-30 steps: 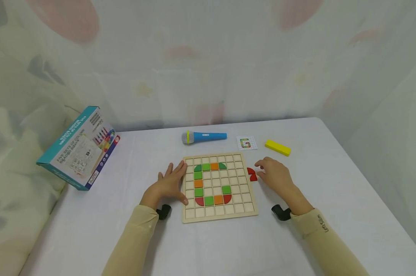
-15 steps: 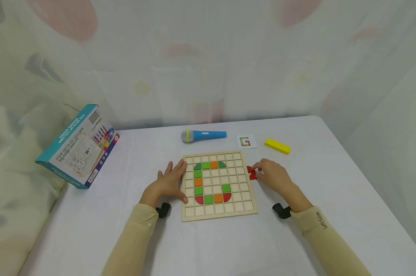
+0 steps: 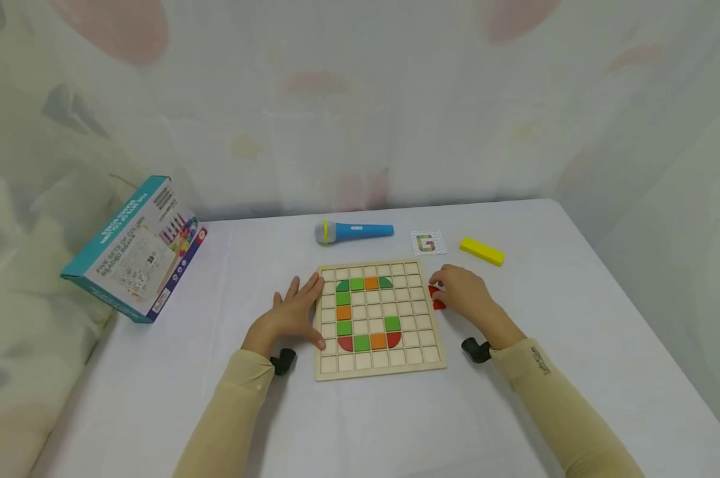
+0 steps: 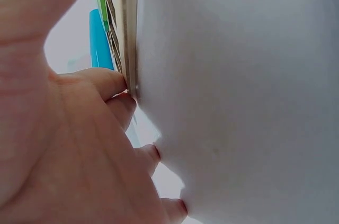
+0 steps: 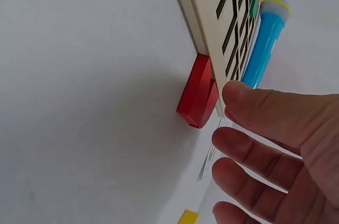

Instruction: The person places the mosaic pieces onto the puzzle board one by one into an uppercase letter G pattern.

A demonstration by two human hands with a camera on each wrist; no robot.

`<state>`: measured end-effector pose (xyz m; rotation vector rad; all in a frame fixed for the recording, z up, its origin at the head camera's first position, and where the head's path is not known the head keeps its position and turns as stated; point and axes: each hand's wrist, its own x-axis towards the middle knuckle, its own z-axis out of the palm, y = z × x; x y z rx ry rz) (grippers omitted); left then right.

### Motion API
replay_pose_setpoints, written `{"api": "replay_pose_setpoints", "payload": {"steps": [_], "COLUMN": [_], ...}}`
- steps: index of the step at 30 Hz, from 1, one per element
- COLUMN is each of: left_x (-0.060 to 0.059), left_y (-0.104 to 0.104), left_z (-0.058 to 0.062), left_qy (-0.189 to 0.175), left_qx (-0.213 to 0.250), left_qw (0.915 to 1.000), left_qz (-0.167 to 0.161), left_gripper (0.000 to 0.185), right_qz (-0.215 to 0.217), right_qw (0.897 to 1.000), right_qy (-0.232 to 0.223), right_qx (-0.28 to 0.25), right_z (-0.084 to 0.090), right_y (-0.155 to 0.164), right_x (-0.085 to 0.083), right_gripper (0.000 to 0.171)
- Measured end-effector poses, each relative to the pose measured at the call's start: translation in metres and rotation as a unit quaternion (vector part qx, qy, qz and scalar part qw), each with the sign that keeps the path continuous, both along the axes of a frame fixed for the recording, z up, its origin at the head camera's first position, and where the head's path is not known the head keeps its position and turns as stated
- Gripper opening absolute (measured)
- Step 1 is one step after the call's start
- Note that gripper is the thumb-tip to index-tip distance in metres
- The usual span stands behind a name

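Note:
A square wooden grid board (image 3: pixel 380 375) lies on the table, with green, orange and red tiles (image 3: pixel 378 340) in some cells. My left hand (image 3: pixel 285 320), fingers spread, rests against its left edge; in the left wrist view two fingertips touch the rim. Beside the right edge lie two red quarter-round pieces (image 3: pixel 438 305), which in the right wrist view (image 5: pixel 196 89) stand close together against the board. My right hand (image 3: pixel 466 295) is over them, thumb and index finger around the farther piece. In the right wrist view the thumb tip is just beyond the pieces, without a visible grip.
A blue toy microphone (image 3: pixel 360 231) lies behind the board. To its right are a small pattern card (image 3: pixel 428 243) and a yellow bar (image 3: pixel 482 251). A teal-and-white box (image 3: pixel 141 252) leans at the table's left side.
My right hand has moved slightly left, in over the red pieces, with its index finger now at the board's edge. The left hand has stayed at the board.

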<state>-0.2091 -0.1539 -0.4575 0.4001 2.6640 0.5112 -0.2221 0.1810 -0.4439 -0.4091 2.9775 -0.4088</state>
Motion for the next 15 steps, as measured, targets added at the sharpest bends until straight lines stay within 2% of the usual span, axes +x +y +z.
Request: {"api": "replay_pose_setpoints", "payload": {"steps": [9,15], "left_x": [-0.0003,0.0009], "left_y": [0.0003,0.0009], "left_z": [0.0000,0.0010], "left_qy": [-0.007,-0.007], "left_qx": [-0.005,-0.004], "left_qw": [1.0000,1.0000], "left_qz": [0.005,0.005], "left_gripper": [0.135,0.135], "right_qz": [-0.006,-0.014], "right_qw": [0.999,0.999], "right_qy": [-0.029,-0.023], "right_qx": [0.023,0.036], "right_z": [-0.0033,-0.0039], "right_y": [-0.0071,-0.0084], "right_x": [-0.0057,-0.0069], "right_gripper": [0.027,0.028]}}
